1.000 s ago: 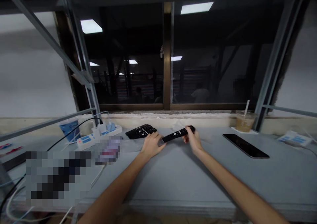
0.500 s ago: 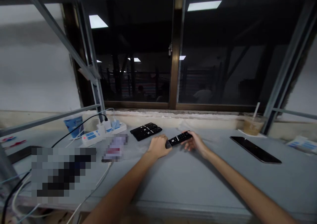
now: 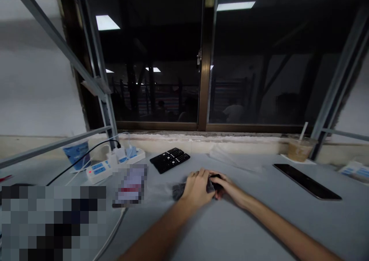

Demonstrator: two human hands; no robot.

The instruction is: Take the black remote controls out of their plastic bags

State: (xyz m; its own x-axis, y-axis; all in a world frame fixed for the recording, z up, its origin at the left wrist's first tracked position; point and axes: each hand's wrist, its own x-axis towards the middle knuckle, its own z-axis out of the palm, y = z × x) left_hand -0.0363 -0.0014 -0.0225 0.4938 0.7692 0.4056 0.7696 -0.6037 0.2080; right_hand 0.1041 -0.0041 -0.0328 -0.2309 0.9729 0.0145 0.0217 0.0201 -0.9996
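Observation:
Both my hands meet on the grey table (image 3: 259, 222), close in front of me. My left hand (image 3: 197, 185) lies curled over a black remote control (image 3: 216, 177), most of which it hides. A dark grey piece, perhaps a cloth (image 3: 178, 191), sticks out from under that hand to the left. My right hand (image 3: 227, 186) grips the remote's right end with closed fingers. Only that dark tip of the remote shows between the hands.
Two more black remotes (image 3: 170, 160) lie side by side behind my left hand. A white power strip (image 3: 113, 162) with plugs and a blue cup (image 3: 76, 153) stand at the left. A black phone (image 3: 307, 181) and an iced drink (image 3: 300, 149) are at the right.
The remote has come down from above the table to its surface and nearer to me. My left hand has moved over it and now covers most of it.

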